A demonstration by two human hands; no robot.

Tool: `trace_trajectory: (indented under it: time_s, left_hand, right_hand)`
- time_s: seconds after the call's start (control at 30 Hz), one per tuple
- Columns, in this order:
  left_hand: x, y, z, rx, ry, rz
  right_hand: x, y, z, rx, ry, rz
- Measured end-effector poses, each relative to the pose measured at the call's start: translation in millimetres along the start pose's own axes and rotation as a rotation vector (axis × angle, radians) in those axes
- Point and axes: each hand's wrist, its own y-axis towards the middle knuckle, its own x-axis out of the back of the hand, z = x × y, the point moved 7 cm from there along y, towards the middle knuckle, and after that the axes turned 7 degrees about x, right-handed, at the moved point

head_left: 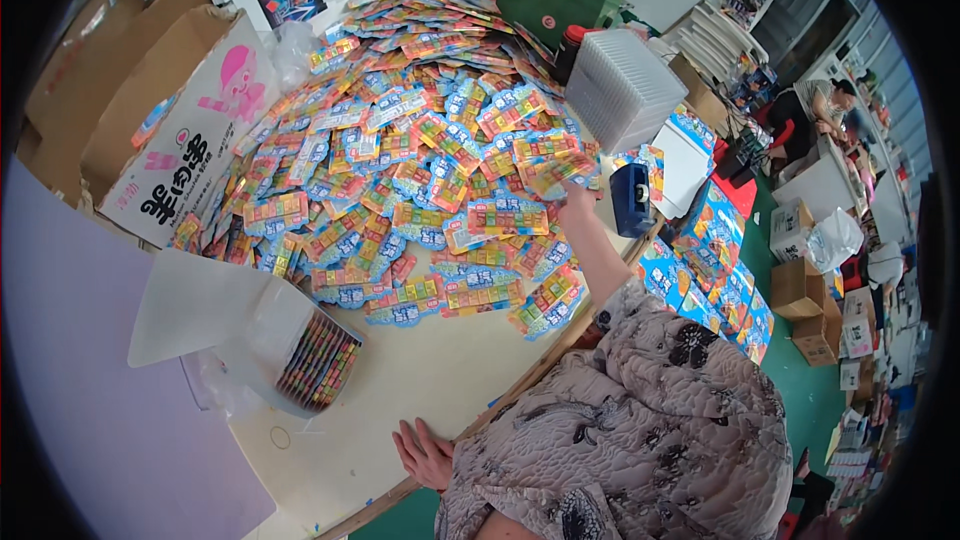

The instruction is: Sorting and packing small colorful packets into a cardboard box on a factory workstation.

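A large heap of flat, colourful candy packets [410, 165] covers most of the pale table [410, 380]. On the heap's right side, my right hand [576, 202] is closed on the edge of a yellow and orange packet [556, 176], its fingertips partly hidden. My left hand [425, 453] lies on the table's near edge, fingers spread, holding nothing. Beyond it to the left, a clear plastic box [262, 325] rests tilted with its lid [190, 302] folded back. A tight row of packets [318, 360] stands inside the box.
An open white carton [185, 155] with a pink figure borders the heap on the left. Stacked clear plastic boxes [625, 90] and a dark blue tape dispenser [630, 198] stand at the right edge. Blue printed cartons [710, 260] are beside the table. Another person [825, 105] sits farther off.
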Motion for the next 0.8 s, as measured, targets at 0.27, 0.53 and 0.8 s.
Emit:
trace_trajectory:
  time_s: [0.27,0.53,0.8]
  left_hand:
    - [-3,9,-12,-0.032,-0.068,-0.016]
    - [4,8,-1,0.041,0.016,0.096]
    - [-2,6,2,0.001,0.028,0.145]
  right_hand:
    - [18,182,-34,0.227,-0.314,0.276]
    - [-39,62,-55,-0.224,-0.143,-0.028]
    - [-9,87,-77,0.027,-0.491,0.024]
